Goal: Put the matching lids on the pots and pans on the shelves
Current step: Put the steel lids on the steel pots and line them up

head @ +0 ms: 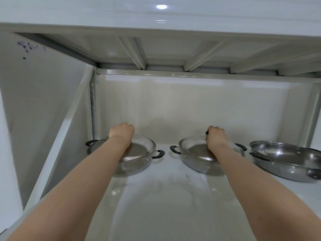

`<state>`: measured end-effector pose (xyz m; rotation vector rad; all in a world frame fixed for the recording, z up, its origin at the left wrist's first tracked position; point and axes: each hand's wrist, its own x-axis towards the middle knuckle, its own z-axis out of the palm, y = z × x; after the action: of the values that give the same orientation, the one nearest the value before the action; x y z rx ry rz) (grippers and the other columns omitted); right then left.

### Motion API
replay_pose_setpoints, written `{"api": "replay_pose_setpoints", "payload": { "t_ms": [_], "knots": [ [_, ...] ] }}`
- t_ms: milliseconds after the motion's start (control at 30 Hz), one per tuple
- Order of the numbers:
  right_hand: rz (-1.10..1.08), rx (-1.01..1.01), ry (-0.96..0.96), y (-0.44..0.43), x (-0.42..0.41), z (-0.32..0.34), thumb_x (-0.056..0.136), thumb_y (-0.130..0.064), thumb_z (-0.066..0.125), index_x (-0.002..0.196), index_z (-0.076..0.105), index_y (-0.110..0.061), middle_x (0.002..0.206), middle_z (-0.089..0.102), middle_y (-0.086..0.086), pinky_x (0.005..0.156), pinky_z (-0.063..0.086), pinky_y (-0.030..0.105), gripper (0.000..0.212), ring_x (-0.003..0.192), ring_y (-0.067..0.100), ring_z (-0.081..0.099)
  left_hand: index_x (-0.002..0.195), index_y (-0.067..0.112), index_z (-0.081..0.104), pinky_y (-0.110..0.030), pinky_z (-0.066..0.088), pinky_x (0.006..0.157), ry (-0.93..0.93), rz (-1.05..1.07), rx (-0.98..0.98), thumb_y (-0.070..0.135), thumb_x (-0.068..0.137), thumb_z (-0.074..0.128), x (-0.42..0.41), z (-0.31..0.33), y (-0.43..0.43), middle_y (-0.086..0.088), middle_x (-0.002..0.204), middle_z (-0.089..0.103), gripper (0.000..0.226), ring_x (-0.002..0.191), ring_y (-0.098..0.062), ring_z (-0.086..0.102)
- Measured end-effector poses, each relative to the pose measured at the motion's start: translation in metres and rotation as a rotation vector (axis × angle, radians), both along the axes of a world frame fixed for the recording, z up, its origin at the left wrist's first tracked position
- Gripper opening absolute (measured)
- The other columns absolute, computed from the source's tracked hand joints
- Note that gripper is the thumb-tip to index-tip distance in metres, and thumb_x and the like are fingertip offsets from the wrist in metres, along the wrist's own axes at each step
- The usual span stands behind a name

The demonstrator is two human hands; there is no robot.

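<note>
your left hand (122, 131) is curled into a fist over the middle of the left glass lid (139, 148); the fingers are folded under, away from the camera, so you cannot tell what they pinch. your right hand (216, 136) is closed the same way, its fingers wrapped on a dark knob (206, 132) at the top of the right glass lid (192, 147).

both lids lie flat, dome up, each on its own pan. the left pan (133, 165) is shallow, round, shiny steel, with two black loop handles that run left to right along the shelf. the right pan (198, 163) looks alike, its handles on the same left-right line. the lids are clear glass with a metal rim, and the pan floors show through them.

the two pans sit side by side toward the back of the white shelf (165, 197), apart from each other. to your right, close beside the right pan, a wider steel pan (286, 160) stands uncovered with a black handle on its near-left edge; its right side runs out of view.
</note>
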<state>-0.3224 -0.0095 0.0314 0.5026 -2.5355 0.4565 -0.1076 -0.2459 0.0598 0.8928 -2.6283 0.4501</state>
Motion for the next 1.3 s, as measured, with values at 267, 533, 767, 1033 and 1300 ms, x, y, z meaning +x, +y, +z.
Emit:
{"api": "replay_pose_setpoints", "payload": {
  "t_ms": [267, 533, 767, 1033, 1300],
  "knots": [
    [0.011, 0.033, -0.018, 0.002, 0.003, 0.0, 0.096, -0.009, 0.043, 0.12, 0.051, -0.001, 0.124, 0.054, 0.019, 0.093, 0.041, 0.039, 0.027, 0.119, 0.036, 0.045, 0.129, 0.007, 0.051, -0.037, 0.046, 0.095, -0.06, 0.032, -0.018, 0.002, 0.092, 0.045, 0.0, 0.003, 0.004, -0.013, 0.133, 0.051, 0.038, 0.124, -0.032, 0.052],
    [0.042, 0.122, -0.102, 0.014, 0.008, 0.014, 0.099, -0.026, 0.034, 0.124, 0.051, -0.004, 0.129, 0.054, 0.016, 0.098, 0.041, 0.042, 0.037, 0.122, 0.033, 0.044, 0.125, 0.011, 0.055, -0.035, 0.042, 0.093, -0.055, 0.029, -0.074, 0.005, 0.091, 0.043, -0.016, 0.017, 0.018, -0.009, 0.129, 0.056, 0.036, 0.123, -0.028, 0.05],
    [0.054, 0.083, -0.172, 0.067, 0.011, 0.008, 0.1, -0.034, 0.036, 0.123, 0.054, -0.003, 0.128, 0.056, 0.019, 0.098, 0.043, 0.039, 0.043, 0.118, 0.035, 0.052, 0.114, 0.006, 0.055, -0.037, 0.039, 0.092, 0.122, -0.255, -0.108, 0.008, 0.09, 0.04, -0.069, -0.003, 0.089, -0.013, 0.118, 0.059, 0.028, 0.113, -0.031, 0.051],
    [0.09, 0.06, -0.163, 0.146, 0.004, 0.0, 0.099, -0.029, 0.039, 0.124, 0.054, -0.001, 0.129, 0.056, 0.021, 0.098, 0.045, 0.038, 0.041, 0.12, 0.035, 0.051, 0.114, 0.007, 0.055, -0.037, 0.04, 0.092, 0.232, -0.6, -0.107, 0.016, 0.091, 0.042, -0.134, -0.017, 0.252, -0.013, 0.118, 0.059, 0.028, 0.114, -0.031, 0.051],
    [-0.032, 0.29, -0.142, 0.276, -0.021, 0.01, 0.095, -0.022, 0.045, 0.124, 0.053, -0.004, 0.128, 0.056, 0.017, 0.095, 0.045, 0.038, 0.035, 0.119, 0.033, 0.052, 0.125, 0.01, 0.053, -0.035, 0.034, 0.104, 0.136, -0.662, -0.017, 0.019, 0.089, 0.046, -0.197, -0.042, 0.38, -0.011, 0.13, 0.056, 0.037, 0.125, -0.028, 0.047]
  ]
}}
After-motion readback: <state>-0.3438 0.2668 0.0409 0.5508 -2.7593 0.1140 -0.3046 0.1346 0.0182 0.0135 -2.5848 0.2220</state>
